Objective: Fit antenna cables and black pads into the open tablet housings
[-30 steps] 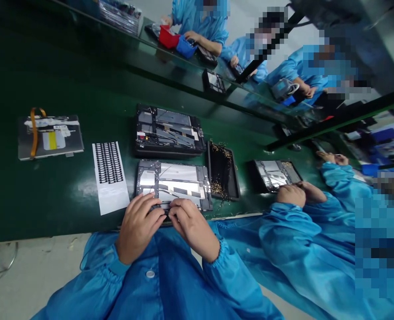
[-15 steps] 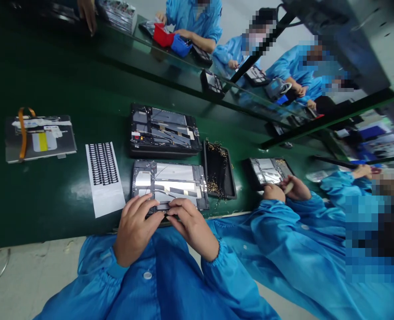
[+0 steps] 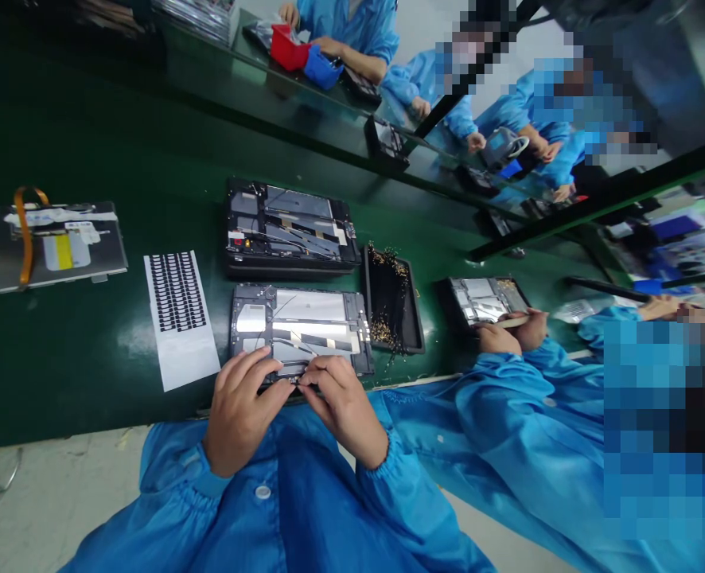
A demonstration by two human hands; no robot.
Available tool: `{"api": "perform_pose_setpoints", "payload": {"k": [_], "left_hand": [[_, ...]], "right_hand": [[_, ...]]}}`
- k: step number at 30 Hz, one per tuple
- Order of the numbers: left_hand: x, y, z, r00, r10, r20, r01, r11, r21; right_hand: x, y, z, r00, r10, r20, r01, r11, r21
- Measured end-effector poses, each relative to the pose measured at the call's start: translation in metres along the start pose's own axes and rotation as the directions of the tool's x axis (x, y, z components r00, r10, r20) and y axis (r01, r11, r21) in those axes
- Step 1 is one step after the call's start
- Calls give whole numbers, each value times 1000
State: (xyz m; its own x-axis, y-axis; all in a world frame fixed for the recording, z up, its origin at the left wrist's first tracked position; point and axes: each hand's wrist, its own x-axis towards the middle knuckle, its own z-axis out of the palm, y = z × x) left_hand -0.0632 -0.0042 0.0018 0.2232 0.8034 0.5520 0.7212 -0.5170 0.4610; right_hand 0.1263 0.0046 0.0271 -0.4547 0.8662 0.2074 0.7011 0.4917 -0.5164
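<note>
An opened tablet chassis (image 3: 305, 322) with silver shields and thin cables lies at the near edge of the green belt. My left hand (image 3: 242, 410) rests on its near edge with fingers curled, fingertips pressing down by the middle. My right hand (image 3: 340, 402) meets it there, fingers pinched on a tiny part I cannot make out. A second opened tablet (image 3: 286, 227) lies just behind. A white sheet of small black stickers (image 3: 179, 314) lies to the left.
A black tray of small brass screws (image 3: 393, 306) sits right of the chassis. A grey panel with an orange flex cable (image 3: 57, 243) lies far left. A co-worker's hands (image 3: 511, 330) work on another tablet at right. More people sit across the belt.
The view shifted slightly; my hands stay at the chassis's near edge, the right fingers pinching tighter. The co-worker's hands moved over their tablet.
</note>
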Motion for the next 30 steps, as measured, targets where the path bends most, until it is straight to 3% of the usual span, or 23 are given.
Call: {"api": "perform_pose_setpoints", "payload": {"k": [18,26,30], "left_hand": [[-2,0,1,1000,12,-22,-12,1000,16],[-5,1,4,1000,0,-16,0,1000,3],[-11,4,-10,1000,-10,-14,10,1000,-11]], "right_hand": [[-6,-2,5,1000,-27,-11,26,994,-105],[-20,0,16,976,-171,-133,141,968,-207],[-21,-5,9,975,-202,-95,177,958,-224]]}}
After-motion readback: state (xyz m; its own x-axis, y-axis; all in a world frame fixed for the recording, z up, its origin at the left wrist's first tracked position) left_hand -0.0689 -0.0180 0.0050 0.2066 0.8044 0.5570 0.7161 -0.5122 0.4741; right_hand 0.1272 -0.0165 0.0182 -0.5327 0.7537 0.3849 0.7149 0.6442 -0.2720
